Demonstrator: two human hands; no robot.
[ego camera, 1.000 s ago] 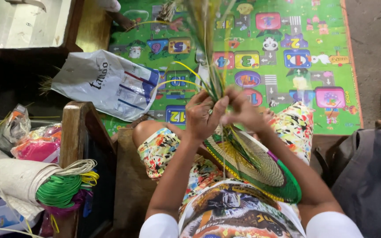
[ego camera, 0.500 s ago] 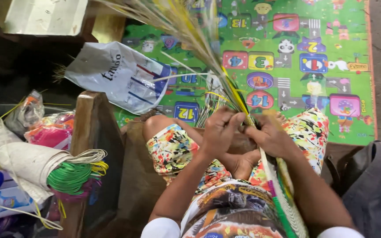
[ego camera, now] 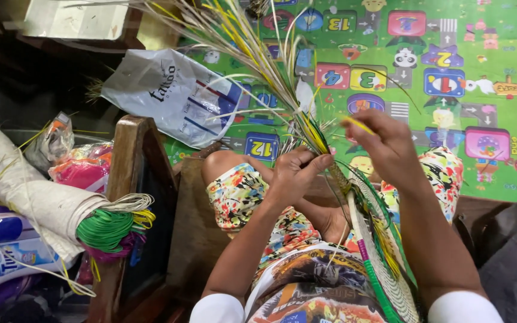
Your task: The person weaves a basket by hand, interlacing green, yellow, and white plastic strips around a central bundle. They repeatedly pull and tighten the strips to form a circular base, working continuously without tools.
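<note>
Straw-coloured and yellow strips [ego camera: 252, 54] fan up and away from the person's lap, gathered into a tight bunch just above the knees. The left hand [ego camera: 294, 173] is closed around that bunch, thumb and fingers clamped on it where the strips come together. The right hand [ego camera: 390, 143] is raised just beside it, fingertips pinched together on one yellow strip [ego camera: 354, 124] that sticks out to the left of the hand.

Below the hands the woven piece [ego camera: 384, 269] stands on edge across the lap — a flat round of pale weave with green, yellow and purple bands along its rim, running down toward the bottom of the view. The loose strips rise out of its upper end. The person sits cross-legged in flowered shorts, one bare foot tucked under the work.

Beyond the knees lies a green play mat [ego camera: 498, 155] printed with coloured squares and animals. A white plastic bag [ego camera: 169, 96] lies on its left edge, partly under the fanned strips. A wooden chair back [ego camera: 127, 167] stands to the left of the person. Further left — well apart from the hands — a pale roll [ego camera: 25, 191] lies with a coil of green strips [ego camera: 106, 230] at its near end, and a pink bag [ego camera: 82, 170] sits between roll and chair.
</note>
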